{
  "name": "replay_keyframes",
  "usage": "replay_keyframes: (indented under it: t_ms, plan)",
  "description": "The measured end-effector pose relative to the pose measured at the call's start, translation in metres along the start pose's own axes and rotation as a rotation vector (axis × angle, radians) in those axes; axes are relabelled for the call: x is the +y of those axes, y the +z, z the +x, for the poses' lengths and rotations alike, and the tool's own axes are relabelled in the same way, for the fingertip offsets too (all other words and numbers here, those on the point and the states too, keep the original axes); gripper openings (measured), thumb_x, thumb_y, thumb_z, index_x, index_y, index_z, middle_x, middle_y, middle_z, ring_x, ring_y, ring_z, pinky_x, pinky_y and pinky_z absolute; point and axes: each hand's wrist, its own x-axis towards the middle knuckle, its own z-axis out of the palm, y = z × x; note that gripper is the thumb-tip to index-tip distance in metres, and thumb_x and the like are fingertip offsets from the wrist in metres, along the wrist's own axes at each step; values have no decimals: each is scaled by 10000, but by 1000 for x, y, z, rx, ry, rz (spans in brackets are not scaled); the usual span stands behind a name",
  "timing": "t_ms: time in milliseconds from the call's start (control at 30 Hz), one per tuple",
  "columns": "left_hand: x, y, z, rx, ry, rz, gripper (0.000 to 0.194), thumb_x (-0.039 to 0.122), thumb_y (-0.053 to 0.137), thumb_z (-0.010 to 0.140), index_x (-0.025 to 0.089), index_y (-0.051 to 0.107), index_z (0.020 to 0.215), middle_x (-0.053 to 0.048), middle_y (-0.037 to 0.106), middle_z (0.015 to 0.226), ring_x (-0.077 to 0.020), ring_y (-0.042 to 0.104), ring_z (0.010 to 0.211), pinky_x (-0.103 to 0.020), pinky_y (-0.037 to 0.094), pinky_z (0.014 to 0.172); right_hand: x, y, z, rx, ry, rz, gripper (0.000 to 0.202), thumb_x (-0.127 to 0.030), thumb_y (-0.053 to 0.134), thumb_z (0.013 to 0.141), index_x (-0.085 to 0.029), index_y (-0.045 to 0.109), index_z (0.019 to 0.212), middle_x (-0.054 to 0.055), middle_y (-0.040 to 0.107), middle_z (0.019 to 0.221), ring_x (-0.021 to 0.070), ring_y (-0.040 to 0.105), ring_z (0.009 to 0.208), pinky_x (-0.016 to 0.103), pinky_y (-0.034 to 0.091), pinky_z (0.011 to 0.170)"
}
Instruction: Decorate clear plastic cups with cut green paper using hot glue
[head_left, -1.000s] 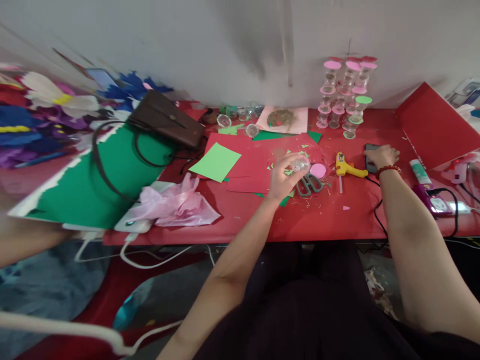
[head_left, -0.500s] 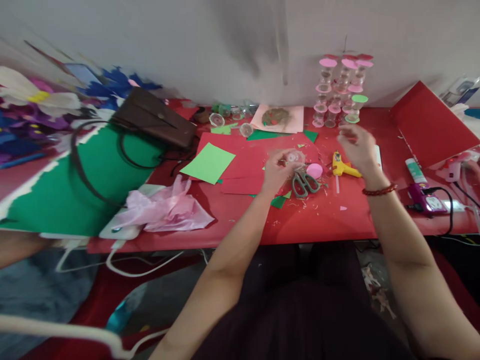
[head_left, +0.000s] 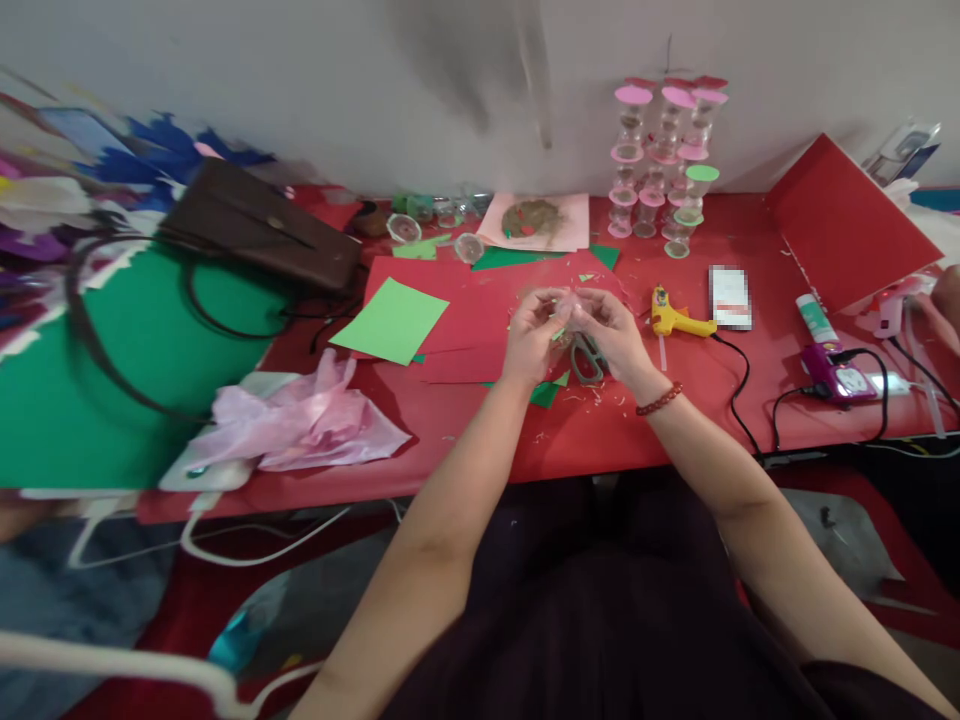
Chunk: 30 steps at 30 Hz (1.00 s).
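My left hand (head_left: pixel 534 325) and my right hand (head_left: pixel 609 328) meet over the middle of the red table, fingertips pinched together. Between them is a small clear plastic piece (head_left: pixel 571 306), mostly covered by my fingers. Just below my hands lie scissors (head_left: pixel 587 360), their dark grey handles partly hidden by my right hand. Under my left hand spread red paper sheets (head_left: pixel 472 345) and small green scraps (head_left: pixel 545 392). A yellow glue gun (head_left: pixel 679 315) rests to the right of my right hand, its cord running toward the table edge.
Stacked clear plastic cups with pink and green discs (head_left: pixel 660 165) stand at the back. On the left are a brown bag (head_left: pixel 259 225), a light green sheet (head_left: pixel 391 320) and a pink plastic bag (head_left: pixel 315 420). A purple power adapter (head_left: pixel 840 375) and another person's hand (head_left: pixel 946 295) are at right.
My right hand has come from above the glue gun, moving left to join my left hand at the clear plastic piece. The view has shifted slightly right.
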Motion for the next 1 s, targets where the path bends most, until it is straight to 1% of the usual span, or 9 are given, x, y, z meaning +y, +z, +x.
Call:
replay_keyframes:
  t_ms: [100,233,333,400,467,567,700,867,1000]
  plan:
    - [3,6,-3,24,-36,-5,370,569,782,874,278,688,1083,-46,768,1077,-187,747,999,-323,628,841,-6,1,-4,21,-3,35,536,-633,890,678,-320,674,1056,-23,745,954,162,694,873,327,625,856]
    - [4,9,-3,55,-99,-58,422,606,805,830,280,730,1087,-45,783,1067,-181,751,932,-321,624,805,-8,2,-5,8,2,95,548,-642,889,672,-308,674,1048,-8,770,969,179,720,857,360,644,847]
    - [7,9,-4,147,-25,46,443,626,805,819,261,757,1066,-61,787,1062,-186,740,947,-333,613,847,-6,1,-5,3,5,133,554,-623,907,662,-308,670,1051,-10,772,956,189,741,866,379,647,885]
    - [12,9,-5,208,69,201,421,616,803,827,244,766,1020,-62,783,1029,-176,724,915,-325,598,849,-5,0,-5,17,6,130,548,-608,907,675,-320,662,1073,-12,770,964,195,748,892,390,649,903]
    - [19,9,-7,232,160,354,390,609,767,865,233,760,967,-58,780,999,-162,705,861,-316,587,836,-4,0,-6,33,-3,112,532,-593,888,712,-333,650,1109,-11,769,987,199,750,920,397,650,912]
    - [25,10,-10,203,241,449,350,573,712,923,227,758,948,-57,783,948,-166,710,839,-322,594,829,-4,-1,-7,45,-36,105,495,-550,872,751,-336,638,1131,-12,768,1002,193,749,940,386,645,921]
    - [24,7,-11,157,334,562,307,511,657,973,239,798,955,-72,810,987,-197,752,926,-365,615,885,-4,-3,-6,63,-54,90,442,-507,848,788,-332,619,1123,-8,770,1014,189,752,939,378,641,914]
    - [17,4,-12,142,360,609,325,499,611,1000,260,830,981,-72,826,1032,-208,778,956,-391,626,932,-4,-2,-7,90,-59,52,445,-516,842,779,-324,619,1112,1,770,1013,201,758,961,395,636,936]
    - [9,2,-12,119,392,660,308,452,601,1009,244,827,989,-92,824,1041,-220,781,963,-391,618,941,-4,3,-9,117,-85,58,427,-516,870,756,-312,633,1047,-4,780,977,194,759,952,389,625,972]
